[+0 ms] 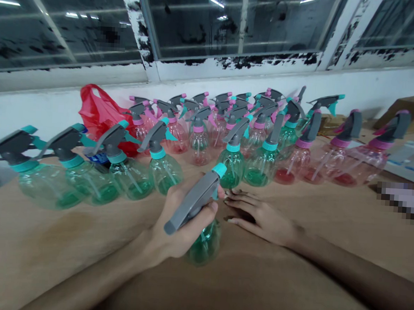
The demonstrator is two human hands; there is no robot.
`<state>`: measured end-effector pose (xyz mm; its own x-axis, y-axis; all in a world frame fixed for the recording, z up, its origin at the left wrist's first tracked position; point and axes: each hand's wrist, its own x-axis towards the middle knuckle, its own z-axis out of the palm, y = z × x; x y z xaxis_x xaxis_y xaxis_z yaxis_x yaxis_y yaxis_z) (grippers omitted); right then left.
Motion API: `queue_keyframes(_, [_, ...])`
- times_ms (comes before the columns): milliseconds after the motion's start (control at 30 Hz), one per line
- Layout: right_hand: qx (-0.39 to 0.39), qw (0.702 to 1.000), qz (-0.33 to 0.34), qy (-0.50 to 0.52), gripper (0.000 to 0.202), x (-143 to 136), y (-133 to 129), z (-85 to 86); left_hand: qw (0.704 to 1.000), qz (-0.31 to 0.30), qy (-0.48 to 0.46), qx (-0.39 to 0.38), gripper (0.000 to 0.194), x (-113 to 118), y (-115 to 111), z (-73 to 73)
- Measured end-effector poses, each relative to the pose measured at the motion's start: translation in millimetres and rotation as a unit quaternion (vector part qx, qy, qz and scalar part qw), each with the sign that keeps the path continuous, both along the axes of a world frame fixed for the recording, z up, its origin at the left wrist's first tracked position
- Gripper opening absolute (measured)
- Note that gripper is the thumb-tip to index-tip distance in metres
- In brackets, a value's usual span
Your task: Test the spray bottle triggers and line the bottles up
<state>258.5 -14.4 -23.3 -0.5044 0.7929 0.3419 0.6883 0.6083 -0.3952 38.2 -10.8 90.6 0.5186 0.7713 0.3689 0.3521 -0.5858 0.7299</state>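
Note:
My left hand [185, 219] is wrapped round the neck of a green spray bottle [204, 245], under its grey trigger head with a teal nozzle. The bottle is upright or slightly tilted; whether its base touches the table I cannot tell. Just to the right, my right hand [259, 216] lies palm down on the wooden table [276, 281], fingers stretched out and holding nothing. Close beyond its fingertips stand two green spray bottles [231, 168] with a little green tint at the bottom.
A row of green spray bottles [130, 176] stands at left, pink spray bottles [292, 165] at right. Several more crowd behind, before a red plastic bag [97, 111]. Cardboard boxes [404, 111] and a pixelated flat object [404, 200] are far right. A windowed wall [198, 72] closes the back.

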Motion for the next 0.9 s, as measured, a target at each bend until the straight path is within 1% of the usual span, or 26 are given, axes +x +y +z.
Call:
queue_keyframes(67, [0.002, 1.0, -0.001, -0.001, 0.046, 0, 0, 0.0, 1.0, -0.006, 0.002, 0.005, 0.01, -1, -1, 2.2])
queue_keyframes(133, [0.001, 1.0, -0.004, 0.0, 0.046, 0, 0, 0.2, 1.0, -0.006, 0.007, 0.01, 0.011, -1, -1, 2.4])
queue_keyframes(267, [-0.002, 1.0, -0.001, -0.003, 0.045, 0, 0, 1.2, 1.0, 0.02, 0.005, 0.008, 0.024, 0, -3, -2.3])
queue_keyframes(333, [-0.002, 1.0, -0.002, -0.006, 0.045, 0, 0, 1.7, 1.0, 0.021, -0.01, 0.01, 0.027, 1, -3, -5.0])
queue_keyframes(567, [-0.003, 1.0, 0.001, -0.012, 0.047, 2, 0, -0.4, 0.999, 0.017, -0.019, -0.027, 0.029, 4, -3, -6.4])
queue_keyframes(700, [-0.006, 1.0, 0.004, -0.014, 0.047, 2, 1, -0.3, 0.999, 0.006, -0.043, -0.018, 0.028, 5, -3, -6.0])
queue_keyframes(800, [-0.011, 1.0, 0.002, -0.02, 0.047, 2, 1, 0.8, 0.999, 0.015, -0.034, -0.014, 0.029, 4, -4, -6.8])
queue_keyframes(900, [-0.01, 1.0, 0.003, -0.02, 0.046, 2, 1, 1.0, 0.999, 0.01, -0.03, -0.006, 0.03, 3, -4, -7.8])
